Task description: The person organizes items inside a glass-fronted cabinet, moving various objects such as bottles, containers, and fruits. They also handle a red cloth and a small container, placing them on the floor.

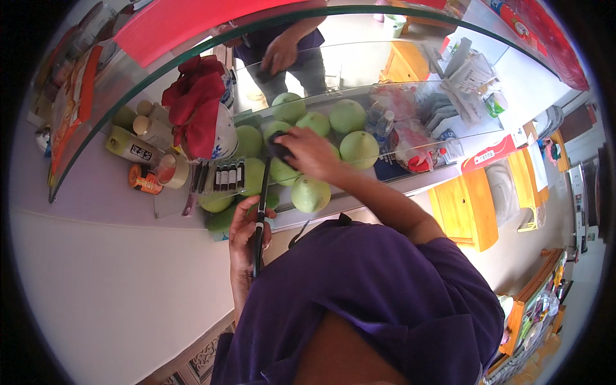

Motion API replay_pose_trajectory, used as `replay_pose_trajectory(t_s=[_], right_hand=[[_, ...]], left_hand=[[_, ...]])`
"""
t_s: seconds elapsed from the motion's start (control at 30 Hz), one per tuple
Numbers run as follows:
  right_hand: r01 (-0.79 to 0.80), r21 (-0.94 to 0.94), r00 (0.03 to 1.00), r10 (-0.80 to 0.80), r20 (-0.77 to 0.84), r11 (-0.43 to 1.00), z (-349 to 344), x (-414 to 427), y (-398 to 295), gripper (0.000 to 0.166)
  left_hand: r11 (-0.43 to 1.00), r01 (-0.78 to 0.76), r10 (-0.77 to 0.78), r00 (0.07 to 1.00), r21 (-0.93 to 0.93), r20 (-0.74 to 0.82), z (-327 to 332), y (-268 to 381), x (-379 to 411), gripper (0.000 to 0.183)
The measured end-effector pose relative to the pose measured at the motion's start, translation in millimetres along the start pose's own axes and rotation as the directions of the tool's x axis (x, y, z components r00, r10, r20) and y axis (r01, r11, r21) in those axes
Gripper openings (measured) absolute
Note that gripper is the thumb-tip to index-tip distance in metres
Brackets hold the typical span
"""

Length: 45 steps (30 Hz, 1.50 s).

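Observation:
My left hand [244, 228] grips a long, thin black object [263, 204] with a few light bands along it. It appears edge-on, so its exact kind cannot be told. My right hand [313, 153] reaches over the shelf and holds a dark, crumpled cloth-like thing [280, 148], partly hidden by the fingers. Around and below that hand lie several round green pomelos [312, 193], some of them behind a clear glass pane. Just left of the black object, a clear pack of small dark bottles [229, 176] rests near the fruit.
Curved glass [159, 72] arches above the shelf. Left stand a blue-and-white porcelain vessel [226, 132] under red cloth [197, 110], and several jars [149, 129]. To the right are plastic-bagged items [416, 144] and a wooden cabinet [464, 207]. A mirror [356, 57] behind reflects a person.

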State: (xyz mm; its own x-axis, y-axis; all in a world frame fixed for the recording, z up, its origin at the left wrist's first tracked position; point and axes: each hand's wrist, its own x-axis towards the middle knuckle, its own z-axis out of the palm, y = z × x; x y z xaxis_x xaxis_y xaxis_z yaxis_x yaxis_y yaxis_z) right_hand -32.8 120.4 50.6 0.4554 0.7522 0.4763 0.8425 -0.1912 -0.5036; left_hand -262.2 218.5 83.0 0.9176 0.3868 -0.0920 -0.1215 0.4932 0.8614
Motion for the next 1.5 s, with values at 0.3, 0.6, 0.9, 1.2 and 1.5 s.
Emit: replay_pose_trajectory(t_s=[0.3, 0.6, 0.9, 1.2, 1.5], right_hand=[[-0.751, -0.438, 0.660, 0.562, -0.498, 0.494, -187.7, -68.3, 214.5, 0.040], [-0.646, -0.467, 0.761, 0.466, -0.451, 0.604, -105.8, -11.6, 177.1, 0.039], [-0.277, -0.319, 0.957, 0.229, -0.179, 0.907, -131.7, -31.5, 160.3, 0.042], [-0.363, -0.346, 0.927, 0.298, -0.229, 0.865, -45.0, 17.9, 116.7, 0.041], [0.081, 0.030, 0.993, -0.083, 0.081, 0.996, 59.5, 92.4, 40.3, 0.038]], left_hand=[[1.000, 0.008, -0.008, 0.997, -0.008, -0.072, -21.0, -7.7, -10.1, 0.055], [0.994, 0.089, -0.084, 0.992, 0.059, -0.096, -5.4, -7.2, 0.8, 0.055], [0.997, 0.070, -0.066, 0.988, 0.024, -0.137, 7.2, -10.2, -9.6, 0.053], [1.000, -0.014, 0.010, 0.938, -0.009, -0.347, 5.7, -21.7, -60.7, 0.049], [0.998, -0.037, 0.049, 0.949, 0.045, -0.311, 17.6, -13.6, -57.9, 0.049]])
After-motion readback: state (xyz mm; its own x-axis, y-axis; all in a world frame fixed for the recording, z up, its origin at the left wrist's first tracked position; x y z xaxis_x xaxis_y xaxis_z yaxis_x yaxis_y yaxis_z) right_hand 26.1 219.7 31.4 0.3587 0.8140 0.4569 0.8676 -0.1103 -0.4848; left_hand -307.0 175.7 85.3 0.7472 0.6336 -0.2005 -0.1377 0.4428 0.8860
